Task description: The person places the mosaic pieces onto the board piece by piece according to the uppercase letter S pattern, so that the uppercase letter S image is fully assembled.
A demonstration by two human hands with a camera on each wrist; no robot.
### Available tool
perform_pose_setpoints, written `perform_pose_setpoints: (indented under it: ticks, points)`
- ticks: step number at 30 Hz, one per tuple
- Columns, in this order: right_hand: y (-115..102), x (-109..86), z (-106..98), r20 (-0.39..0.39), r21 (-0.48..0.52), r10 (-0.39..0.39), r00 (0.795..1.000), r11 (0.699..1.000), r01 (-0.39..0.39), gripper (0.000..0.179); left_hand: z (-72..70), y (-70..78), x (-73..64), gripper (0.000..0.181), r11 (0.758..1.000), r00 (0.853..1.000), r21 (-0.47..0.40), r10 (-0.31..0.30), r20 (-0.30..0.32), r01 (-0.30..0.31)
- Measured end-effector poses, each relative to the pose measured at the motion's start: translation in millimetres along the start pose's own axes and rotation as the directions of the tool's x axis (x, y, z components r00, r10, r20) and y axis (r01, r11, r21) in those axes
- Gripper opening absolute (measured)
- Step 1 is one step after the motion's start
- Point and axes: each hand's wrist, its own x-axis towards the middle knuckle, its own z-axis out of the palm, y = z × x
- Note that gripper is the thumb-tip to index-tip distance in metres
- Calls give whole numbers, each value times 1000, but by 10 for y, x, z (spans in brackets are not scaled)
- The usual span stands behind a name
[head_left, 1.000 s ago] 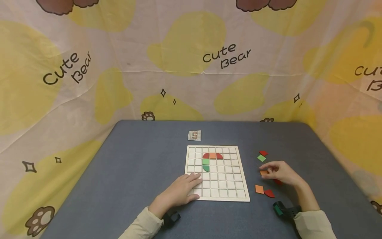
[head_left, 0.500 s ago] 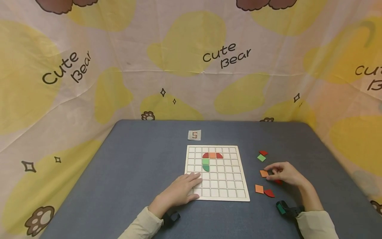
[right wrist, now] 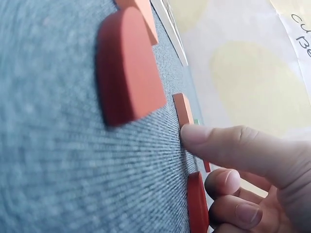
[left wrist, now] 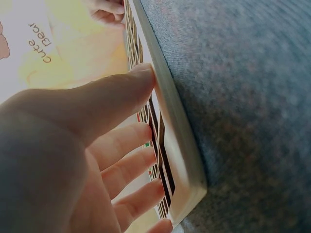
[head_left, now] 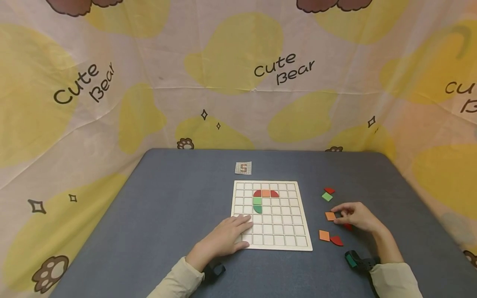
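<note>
L hand [head_left: 223,238] rests w/ fingers extended & spread on near-L part of the grid board [head_left: 277,229], covering some cells, grasping nothing. Far of the board: small card [head_left: 243,168] w/ an S-like figure. Board is sq., sides running near–far, no clear long axis; red, orange & green pieces [head_left: 257,201] form a hook in its far half. Further R on the tabletop [head_left: 179,207]: near orange tile [head_left: 324,235] beside near red piece [head_left: 337,241]; far green tile [head_left: 327,196] beside far red piece [head_left: 329,190]. Between these, orange sq. [head_left: 330,216] lies flat, edges approx. parallel to board's, no long axis. R hand [head_left: 352,216], fingers curled, pinches its R end, partly hiding another red piece [head_left: 348,227].
</note>
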Motion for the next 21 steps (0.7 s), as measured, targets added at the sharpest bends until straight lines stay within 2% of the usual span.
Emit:
perform_pose_setpoints:
  ticks: [21]
  points:
    - [-22, -7, 17, -31, -48, -4, 1000, 999, 3, 29, -24, 17, -11, 55, 1000, 1000, 11, 11, -6, -11]
